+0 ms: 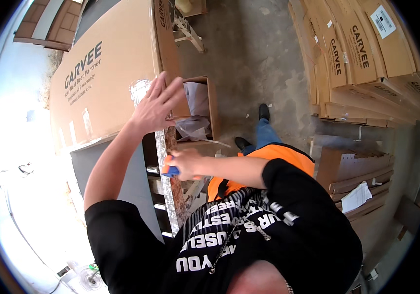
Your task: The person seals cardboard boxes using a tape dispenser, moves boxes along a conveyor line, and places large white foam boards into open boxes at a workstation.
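Observation:
My left hand (155, 107) is at the near end of a large cardboard box (117, 63), its fingers stretched and apart, over the box's right edge. A shiny patch of clear tape (139, 91) shows on the box beside that hand. My right hand (186, 164) is closed around a small orange-and-blue tool (170, 169); its exact kind is hard to make out. That tool is over the worn, flaking edge of a bench frame (173, 191), nearer my body than the box.
An open carton (212, 110) with grey-white wrapping stands on the floor past the bench. Stacked flat cardboard boxes (352, 49) fill the far right. More cardboard (357, 179) with a white paper sheet lies nearer on the right. A grey panel (117, 171) is left of the bench frame.

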Demonstrator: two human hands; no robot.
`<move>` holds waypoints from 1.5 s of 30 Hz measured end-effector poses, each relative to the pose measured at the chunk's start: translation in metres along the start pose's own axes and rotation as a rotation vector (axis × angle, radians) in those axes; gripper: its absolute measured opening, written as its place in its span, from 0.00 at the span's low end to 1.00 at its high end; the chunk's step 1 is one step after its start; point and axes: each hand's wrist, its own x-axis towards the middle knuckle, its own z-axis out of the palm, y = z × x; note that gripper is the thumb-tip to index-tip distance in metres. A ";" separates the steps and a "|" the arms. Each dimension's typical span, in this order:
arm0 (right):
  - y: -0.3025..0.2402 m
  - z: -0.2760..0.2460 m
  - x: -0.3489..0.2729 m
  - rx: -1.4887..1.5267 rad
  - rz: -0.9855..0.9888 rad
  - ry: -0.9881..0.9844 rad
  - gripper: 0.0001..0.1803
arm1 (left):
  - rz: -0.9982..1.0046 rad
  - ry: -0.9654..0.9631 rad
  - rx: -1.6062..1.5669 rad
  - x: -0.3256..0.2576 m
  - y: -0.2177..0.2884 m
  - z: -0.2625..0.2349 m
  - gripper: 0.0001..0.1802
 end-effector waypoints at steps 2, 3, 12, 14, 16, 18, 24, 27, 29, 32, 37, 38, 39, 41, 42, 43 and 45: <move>0.036 -0.012 -0.035 0.205 0.185 -0.088 0.37 | -0.067 0.051 -0.039 -0.013 0.000 0.008 0.66; 0.063 -0.026 -0.052 0.534 0.304 -0.047 0.38 | -0.104 0.060 -0.043 -0.014 0.002 0.009 0.66; 0.106 -0.178 -0.001 0.927 0.213 0.340 0.34 | -0.114 0.217 -0.113 -0.017 0.011 0.019 0.71; 0.103 -0.129 -0.012 0.824 0.168 0.336 0.29 | -0.151 0.228 -0.044 -0.020 0.010 0.024 0.70; 0.086 -0.084 -0.042 0.774 0.038 0.397 0.33 | -0.160 0.244 -0.056 -0.018 0.012 0.021 0.69; 0.062 -0.040 -0.050 0.505 0.075 0.386 0.33 | -0.140 0.248 -0.080 -0.017 0.017 0.018 0.68; -0.005 -0.043 0.023 0.089 -0.081 0.113 0.27 | -0.172 0.253 -0.042 -0.014 0.020 0.015 0.58; -0.003 -0.036 0.029 -0.070 -0.123 -0.207 0.30 | -0.216 0.174 -0.092 -0.023 0.025 0.021 0.57; 0.026 -0.071 0.007 -0.032 -0.129 -0.412 0.32 | -0.210 0.162 -0.093 -0.025 0.028 0.019 0.56; 0.096 -0.139 -0.048 -0.106 -0.039 -0.260 0.33 | -0.218 0.215 -0.091 -0.023 0.030 0.017 0.57; 0.213 -0.242 -0.139 0.255 0.350 0.420 0.34 | -0.275 0.091 -0.248 -0.006 0.022 -0.003 0.59; 0.218 -0.267 -0.141 0.400 0.470 0.482 0.36 | -0.321 0.121 -0.322 0.000 0.016 0.003 0.59; 0.235 -0.282 -0.144 0.435 0.470 0.609 0.37 | -0.399 0.051 -0.213 0.013 0.007 0.000 0.58; 0.253 -0.319 -0.129 0.469 0.569 0.724 0.39 | -0.471 0.061 -0.189 0.051 -0.028 -0.001 0.58; 0.274 -0.332 -0.120 0.505 0.579 0.768 0.39 | -0.522 0.074 -0.161 0.072 -0.049 -0.003 0.57; 0.300 -0.338 -0.102 0.512 0.578 0.747 0.39 | -0.547 0.105 -0.179 0.100 -0.075 -0.007 0.57; 0.349 -0.352 -0.058 0.708 0.519 0.839 0.39 | -0.604 0.110 -0.082 0.150 -0.135 -0.008 0.57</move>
